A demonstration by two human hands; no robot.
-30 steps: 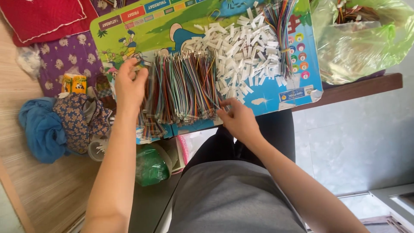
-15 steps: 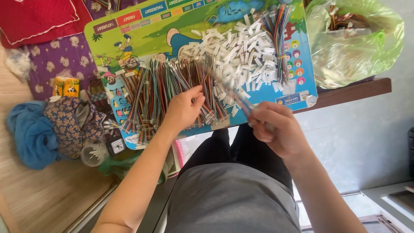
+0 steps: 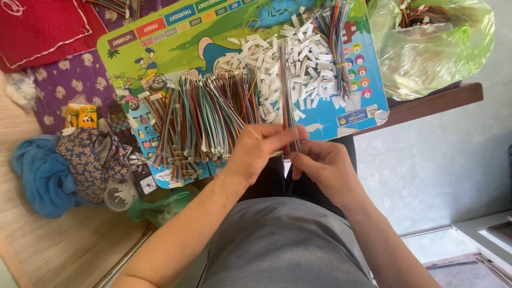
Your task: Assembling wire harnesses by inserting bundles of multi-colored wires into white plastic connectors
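Head view looks straight down past a grey shirt onto a colourful cartoon board (image 3: 160, 48) used as a work surface. Both hands meet just off its near edge, above the lap. The left hand (image 3: 261, 152) is curled around the lower part of a slim bundle of coloured wires (image 3: 286, 90), thumb and fingers closed on it. The right hand (image 3: 322, 168) is closed too, pinching the same bundle near its bottom end, so the two hands touch around it. The bundle stands roughly upright from the hands and reaches up over the board, crossing in front of a loose heap of small white connector pieces (image 3: 277, 64).

Left of the hands, flat on the board, lies a wide spread of multicoloured wire sets (image 3: 197, 117), fanned side by side. Another bunch of coloured wires (image 3: 333, 32) lies at the far right of the board, beside a green plastic bag (image 3: 432, 42) that sits on a dark wooden ledge. Off to the left are a blue cloth (image 3: 40, 173) and a flowered fabric pouch (image 3: 85, 160).

As I judge it, the step in hand is gathering and evening up one set of wires, with the ends being squared between the fingers. Any further handling would call for a steady pinch, since the strands are thin and could slip or splay apart.
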